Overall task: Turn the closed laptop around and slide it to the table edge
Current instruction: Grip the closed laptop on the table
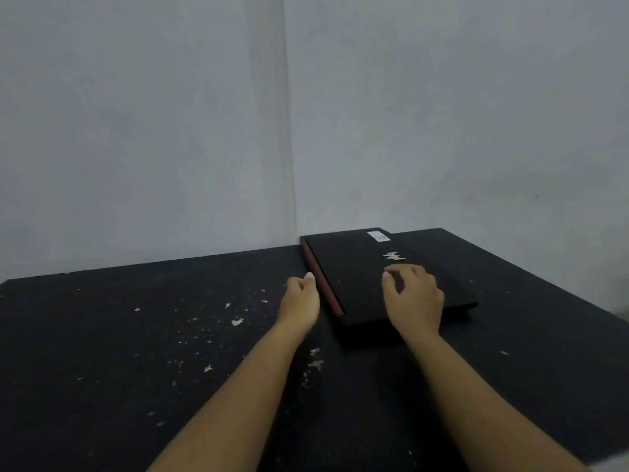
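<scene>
A closed black laptop (354, 277) with a red strip along its left side, a silver logo and a white sticker lies flat at the far side of the black table (136, 352), close to the wall corner. My left hand (301, 303) hovers just left of the red strip, fingers loosely curled, holding nothing. My right hand (413, 299) is over the lid's near right part, fingers bent and apart, palm down. Whether it touches the lid I cannot tell.
Grey walls (170, 131) meet in a corner right behind the laptop. The table's top is flecked with white chips and paint marks. Its right edge (561, 287) runs diagonally toward me; a pale patch shows at the bottom right corner.
</scene>
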